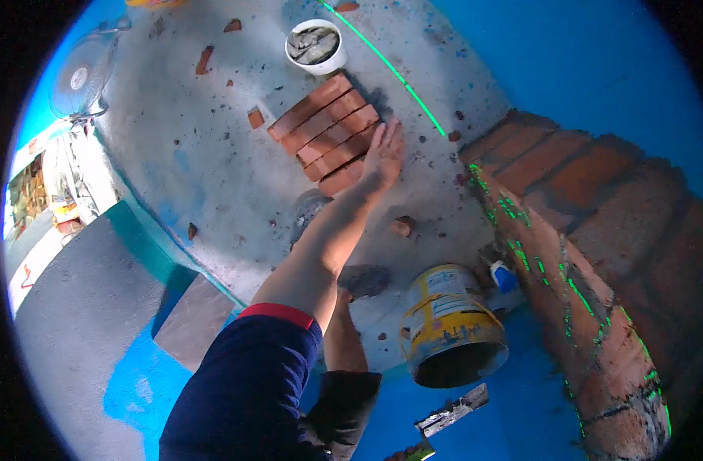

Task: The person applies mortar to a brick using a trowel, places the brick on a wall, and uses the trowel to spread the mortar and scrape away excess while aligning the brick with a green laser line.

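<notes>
Several reddish-brown bricks (330,127) lie side by side in a slanted row on the grey floor. My left hand (385,156) rests at the right-hand end of the row, fingers stretched out and touching the brick ends. Its forearm crosses from the lower left, under a navy sleeve (240,384) with a red cuff. A white bucket (324,67) holding grey mortar (313,44) stands just beyond the bricks. My right hand is out of view.
A low brick wall (589,169) curves down the right side. A yellow bucket (443,303) turns its dark mouth toward the lower edge. My shoe (364,280) is beside my forearm. Brick fragments (403,225) lie about. A bright green line (393,71) crosses the floor; a fan (79,77) stands far left.
</notes>
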Motion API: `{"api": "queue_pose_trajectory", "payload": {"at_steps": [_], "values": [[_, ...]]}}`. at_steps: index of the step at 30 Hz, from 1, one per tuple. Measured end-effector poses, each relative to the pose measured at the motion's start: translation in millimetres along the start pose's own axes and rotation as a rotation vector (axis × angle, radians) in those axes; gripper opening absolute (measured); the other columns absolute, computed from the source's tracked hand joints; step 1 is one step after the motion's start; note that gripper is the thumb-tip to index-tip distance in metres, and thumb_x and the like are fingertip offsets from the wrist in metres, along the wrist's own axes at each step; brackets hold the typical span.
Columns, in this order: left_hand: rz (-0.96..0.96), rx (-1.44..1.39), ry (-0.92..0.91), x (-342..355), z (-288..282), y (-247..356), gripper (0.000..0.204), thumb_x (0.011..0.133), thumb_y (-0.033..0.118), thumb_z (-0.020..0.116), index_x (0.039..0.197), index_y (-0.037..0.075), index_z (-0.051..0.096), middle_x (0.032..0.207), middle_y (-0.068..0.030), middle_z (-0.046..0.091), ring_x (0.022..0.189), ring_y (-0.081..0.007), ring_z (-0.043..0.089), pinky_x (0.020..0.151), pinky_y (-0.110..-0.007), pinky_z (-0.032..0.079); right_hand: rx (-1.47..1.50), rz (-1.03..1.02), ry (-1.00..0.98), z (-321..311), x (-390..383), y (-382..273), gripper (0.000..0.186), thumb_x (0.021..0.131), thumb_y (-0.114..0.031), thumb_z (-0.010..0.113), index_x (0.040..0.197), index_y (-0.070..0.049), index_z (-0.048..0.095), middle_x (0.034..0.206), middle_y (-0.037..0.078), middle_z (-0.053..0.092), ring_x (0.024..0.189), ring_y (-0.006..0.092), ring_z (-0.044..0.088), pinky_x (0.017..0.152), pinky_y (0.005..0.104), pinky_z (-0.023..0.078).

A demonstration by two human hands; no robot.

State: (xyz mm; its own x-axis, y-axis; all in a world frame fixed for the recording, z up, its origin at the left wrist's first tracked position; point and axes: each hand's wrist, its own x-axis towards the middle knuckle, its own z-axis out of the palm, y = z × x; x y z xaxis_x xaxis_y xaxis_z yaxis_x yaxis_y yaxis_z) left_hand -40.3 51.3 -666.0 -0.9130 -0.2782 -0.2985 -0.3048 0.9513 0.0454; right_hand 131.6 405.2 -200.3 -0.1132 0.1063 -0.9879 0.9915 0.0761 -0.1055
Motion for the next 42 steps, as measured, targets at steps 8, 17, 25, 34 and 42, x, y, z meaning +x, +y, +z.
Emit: {"api": "queue_pose_trajectory", "payload": {"at_steps": [8, 17, 25, 34, 42], "values": [[-0.270, -0.241, 0.081, -51, 17, 8, 0.052, 0.082, 0.017, 0.058, 0.129, 0.004, 0.039, 0.139, -0.0224, 0.040, 0.125, -0.0374, 0.045, 0.099, -0.046, 0.040, 0.063, 0.029, -0.094, 21, 1, -16, 0.028, 0.077, -0.012, 0.073, 0.097, -0.005, 0.055, 0.085, 0.005, 0.057, 0.065, 0.0159, 0.052, 0.062, 0.0326, 0.044], [-0.254, -0.852, -0.425, -91, -150, -56, 0.054, 0.078, 0.038, 0.066, 0.119, 0.006, 0.055, 0.097, -0.0164, 0.067, 0.093, -0.0333, 0.063, 0.080, -0.040, 0.050, 0.210, -0.063, -0.321, 26, -82, -31, 0.032, 0.075, -0.011, 0.075, 0.100, -0.005, 0.054, 0.088, 0.006, 0.057, 0.066, 0.0167, 0.053, 0.064, 0.0339, 0.045], [-0.334, -1.232, -0.353, -194, -317, -90, 0.041, 0.065, 0.004, 0.068, 0.106, 0.002, 0.062, 0.098, -0.0060, 0.066, 0.094, -0.0169, 0.059, 0.084, -0.034, 0.048, 0.060, -0.103, -0.556, 71, -168, -72, 0.053, 0.066, -0.016, 0.083, 0.106, -0.001, 0.051, 0.092, 0.007, 0.052, 0.076, 0.0188, 0.055, 0.070, 0.0348, 0.046], [0.008, -1.891, -0.835, -264, -552, -118, 0.087, 0.033, -0.007, 0.065, 0.120, -0.001, 0.058, 0.111, -0.0037, 0.063, 0.109, -0.0170, 0.053, 0.093, -0.032, 0.042, -0.421, -0.667, -0.606, 74, -274, -119, 0.045, 0.071, -0.003, 0.081, 0.111, -0.004, 0.059, 0.087, -0.001, 0.059, 0.075, 0.0085, 0.055, 0.067, 0.0244, 0.046], [0.328, -1.946, -0.914, -274, -657, -41, 0.066, 0.042, -0.017, 0.067, 0.107, -0.004, 0.062, 0.103, -0.0108, 0.067, 0.095, -0.0254, 0.063, 0.079, -0.039, 0.052, -0.700, -1.405, -0.501, 70, -351, -156, 0.025, 0.069, -0.003, 0.078, 0.091, -0.004, 0.065, 0.091, 0.004, 0.063, 0.082, 0.0113, 0.057, 0.074, 0.0271, 0.047]]}}
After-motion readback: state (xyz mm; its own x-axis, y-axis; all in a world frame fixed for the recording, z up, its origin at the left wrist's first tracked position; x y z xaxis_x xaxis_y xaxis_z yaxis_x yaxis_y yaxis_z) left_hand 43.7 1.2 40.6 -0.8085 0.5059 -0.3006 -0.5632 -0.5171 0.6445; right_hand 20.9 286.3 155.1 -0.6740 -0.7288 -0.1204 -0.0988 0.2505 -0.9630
